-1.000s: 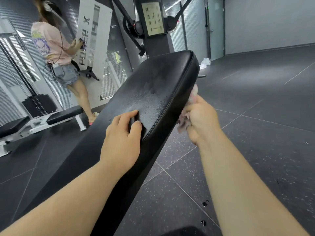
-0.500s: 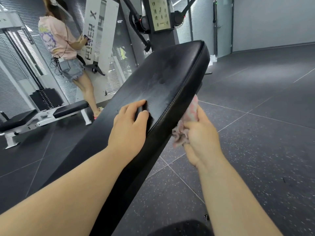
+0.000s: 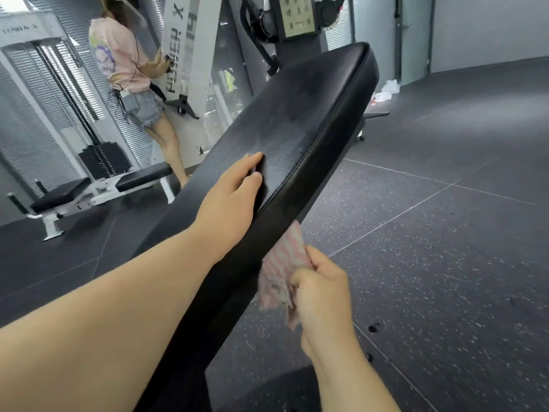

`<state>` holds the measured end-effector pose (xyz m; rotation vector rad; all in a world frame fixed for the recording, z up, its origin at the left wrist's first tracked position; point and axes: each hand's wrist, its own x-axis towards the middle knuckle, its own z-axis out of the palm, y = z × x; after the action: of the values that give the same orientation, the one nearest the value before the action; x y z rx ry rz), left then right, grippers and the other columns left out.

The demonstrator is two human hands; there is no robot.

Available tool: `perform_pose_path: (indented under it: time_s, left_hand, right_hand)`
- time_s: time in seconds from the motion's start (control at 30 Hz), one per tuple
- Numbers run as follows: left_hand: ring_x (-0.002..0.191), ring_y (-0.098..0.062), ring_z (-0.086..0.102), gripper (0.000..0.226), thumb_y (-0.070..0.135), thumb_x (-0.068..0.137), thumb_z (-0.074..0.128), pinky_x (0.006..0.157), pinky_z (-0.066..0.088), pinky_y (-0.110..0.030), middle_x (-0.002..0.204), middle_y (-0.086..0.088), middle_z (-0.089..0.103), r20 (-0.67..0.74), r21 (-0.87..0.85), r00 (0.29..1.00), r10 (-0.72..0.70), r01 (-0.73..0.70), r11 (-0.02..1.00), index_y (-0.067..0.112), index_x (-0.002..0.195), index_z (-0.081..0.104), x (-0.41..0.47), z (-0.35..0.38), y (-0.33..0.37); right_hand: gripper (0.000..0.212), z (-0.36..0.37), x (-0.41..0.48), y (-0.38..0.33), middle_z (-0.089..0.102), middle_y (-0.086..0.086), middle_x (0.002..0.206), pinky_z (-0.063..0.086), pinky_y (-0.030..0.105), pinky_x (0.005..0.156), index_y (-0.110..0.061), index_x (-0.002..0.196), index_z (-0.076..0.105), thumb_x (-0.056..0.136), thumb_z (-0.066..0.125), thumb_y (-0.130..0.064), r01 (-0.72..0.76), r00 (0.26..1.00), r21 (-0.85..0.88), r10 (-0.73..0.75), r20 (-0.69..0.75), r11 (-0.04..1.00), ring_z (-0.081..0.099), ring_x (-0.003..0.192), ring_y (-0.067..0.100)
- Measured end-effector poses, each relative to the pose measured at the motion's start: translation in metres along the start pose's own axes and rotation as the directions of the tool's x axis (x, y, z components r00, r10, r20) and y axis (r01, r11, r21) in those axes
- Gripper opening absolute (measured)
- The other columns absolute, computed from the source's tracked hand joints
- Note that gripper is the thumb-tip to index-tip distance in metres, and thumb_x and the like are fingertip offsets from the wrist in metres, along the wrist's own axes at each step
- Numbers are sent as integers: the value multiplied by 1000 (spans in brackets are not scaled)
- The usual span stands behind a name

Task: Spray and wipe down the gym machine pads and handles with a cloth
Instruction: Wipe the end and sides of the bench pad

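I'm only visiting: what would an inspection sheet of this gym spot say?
Surface: black padded bench pad, tilted, faint streaks on top.
Job's things: pink-and-white striped cloth against the pad's side edge.
Clutter: white crumpled bags on the floor by the far wall.
Hands: left hand rests on the pad; right hand grips the cloth.
Cables: steel cables on the white weight machine.
Surroundings: dark speckled floor; another person in a pink shirt.

Left forearm (image 3: 118,307): bare from frame edge to wrist, looks broad near the lens. Left hand (image 3: 228,203): bare to the fingertips. Right forearm (image 3: 350,382): bare likewise, narrower in view. Right hand (image 3: 323,295): bare. Dark rounded patch (image 3: 282,388) at bottom edge between the arms (clothing or shadow, cannot tell).
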<state>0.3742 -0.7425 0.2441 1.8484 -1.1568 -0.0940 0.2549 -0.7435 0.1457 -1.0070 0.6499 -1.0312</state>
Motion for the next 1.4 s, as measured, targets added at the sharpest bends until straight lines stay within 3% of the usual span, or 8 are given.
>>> perform_pose_path:
  time_s: [0.17,0.3,0.53,0.73,0.9,1.13,1.27,1.4]
  left_hand:
    - [133,5,38,40,25,101,45,105,23,-15,143,28,47,-67,29,997,-30,32,999,44,135,56,-20,-13,-22]
    - [127,3,49,38,18,92,49,113,29,-22,131,24,61,-60,-263,993,-102,83,961,42,109,72,-21,-19,-34]
    - [124,4,53,40,14,91,43,117,29,-27,126,16,66,-12,-396,996,-90,78,915,33,100,77,-19,-24,-43]
    - [122,8,50,44,10,98,40,104,32,-12,119,30,62,-26,-350,994,-105,89,932,38,110,72,-26,-24,-39]
    - [125,7,49,47,7,95,39,113,31,-19,130,23,61,-12,-328,996,-85,77,942,33,117,72,-25,-27,-42]
    - [123,15,39,59,-5,92,32,89,25,11,139,22,49,47,-165,999,-23,31,986,23,136,58,-31,-31,-35]
    - [131,8,38,55,1,97,32,100,23,5,144,24,44,50,-70,997,-56,59,996,33,136,55,-47,-45,-56]
    - [135,12,33,59,0,95,35,118,19,-17,146,28,43,-10,-67,993,-118,117,991,37,138,53,-68,-49,-78]
  right_hand:
    - [51,-12,32,-33,53,-19,136,37,38,109,-54,137,47,100,38,-20,372,922,-131,-382,-67,919,49,118,6]
    - [66,10,29,-13,21,-24,158,21,31,122,-41,145,39,92,35,-1,541,828,-345,-558,61,767,20,149,5]
    - [51,31,-22,79,32,-20,154,20,21,119,-21,139,53,94,34,-5,709,703,-357,-649,290,609,20,150,11]
    - [70,-4,13,13,31,-20,157,20,26,121,-36,144,43,89,35,6,564,754,-374,-644,-130,736,22,147,1]
    - [63,45,21,18,20,-13,160,24,39,122,-28,148,36,92,33,2,667,691,-381,-723,-6,641,7,152,9]
    - [53,68,-27,106,23,-17,159,20,27,120,-15,144,41,94,33,1,715,664,-372,-741,98,592,15,151,22]
    - [49,56,-42,109,25,-20,158,21,24,119,-15,141,48,96,33,-3,730,666,-350,-727,171,587,23,149,22]
    - [59,33,-4,40,24,-11,158,17,22,120,-20,142,49,91,31,3,665,700,-309,-712,-63,680,20,150,18]
